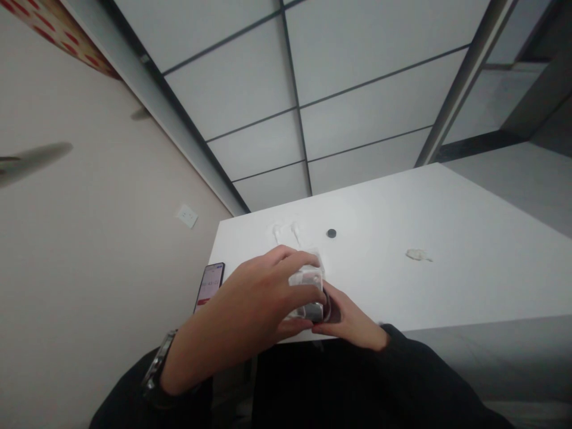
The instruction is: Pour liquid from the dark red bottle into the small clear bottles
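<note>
At the table's near edge, my left hand reaches across with its fingers wrapped round a small clear plastic box. Something dark or grey shows through the box's wall. Close against its right side, my right hand has its fingers curled about a dark thing with a curved rim. My fingers hide most of that thing, so its kind is unclear. Another clear, whitish piece shows just beyond my left fingers. Farther back lie two small white pieces that look like earphones.
A small dark disc lies toward the back of the white table. To the right is a crumpled off-white scrap. A phone with its screen lit lies at the left edge, beside the wall. Panelled doors stand behind the table.
</note>
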Demonstrator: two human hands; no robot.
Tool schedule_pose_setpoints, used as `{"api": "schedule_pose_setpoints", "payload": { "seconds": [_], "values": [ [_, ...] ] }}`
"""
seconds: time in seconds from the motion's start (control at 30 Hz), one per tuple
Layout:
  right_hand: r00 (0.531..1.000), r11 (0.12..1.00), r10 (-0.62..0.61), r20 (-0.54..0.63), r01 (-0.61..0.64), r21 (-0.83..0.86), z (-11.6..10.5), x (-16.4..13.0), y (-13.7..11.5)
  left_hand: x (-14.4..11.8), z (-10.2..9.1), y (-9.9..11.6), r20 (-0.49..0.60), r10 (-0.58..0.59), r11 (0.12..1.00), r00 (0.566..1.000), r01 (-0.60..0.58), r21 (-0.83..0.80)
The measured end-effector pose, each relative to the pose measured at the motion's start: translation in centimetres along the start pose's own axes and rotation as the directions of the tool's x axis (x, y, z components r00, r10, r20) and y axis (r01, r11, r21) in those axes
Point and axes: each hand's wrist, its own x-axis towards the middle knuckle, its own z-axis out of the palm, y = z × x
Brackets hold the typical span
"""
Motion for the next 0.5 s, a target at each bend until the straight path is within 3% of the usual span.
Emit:
{"api": "schedule_pose_setpoints", "payload": {
  "seconds": [0.5],
  "values": [
    [1.0, 1.0, 0.001, -0.003, 0.0, 0.002, 0.06, 0.19, -0.58, 0.3, 0.21, 0.32, 0.035, -0.085, 0.995, 0.996, 0.086, -0.042]
  ]
}}
